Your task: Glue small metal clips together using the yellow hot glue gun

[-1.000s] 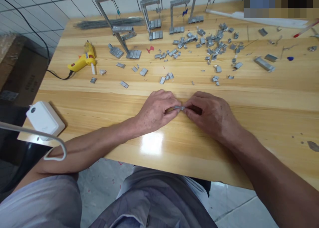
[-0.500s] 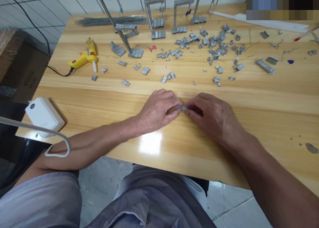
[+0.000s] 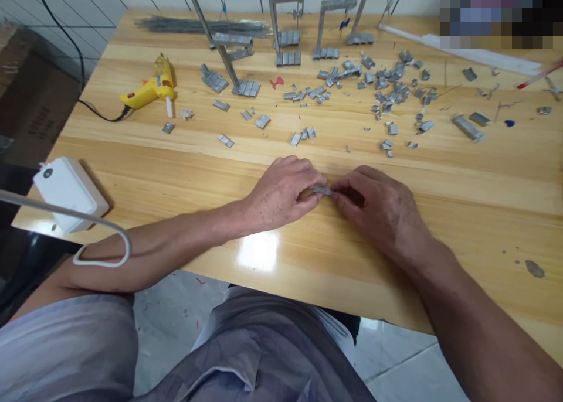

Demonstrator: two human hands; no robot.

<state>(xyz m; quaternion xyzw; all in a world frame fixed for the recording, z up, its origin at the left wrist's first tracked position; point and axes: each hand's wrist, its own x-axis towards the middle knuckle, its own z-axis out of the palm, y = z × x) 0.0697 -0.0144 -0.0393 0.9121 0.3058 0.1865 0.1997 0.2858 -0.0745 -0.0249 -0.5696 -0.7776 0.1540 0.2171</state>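
A small grey metal strip lay crosswise between the two hands near the middle of the wooden surface, its left end between the thumb and fingers of the left hand and its right end at the fingertips of the right hand. Both hands were pinched nearly closed on it, leaving only its middle bare; whether it touched the surface could not be told. Beyond it, just past the left hand, lay a little cluster of metal pieces, with a larger scatter of metal pieces farther back. At far left, beside the surface, stood a brown cardboard box, its contents hidden from view. A yellow glue gun rested on the surface's left side.
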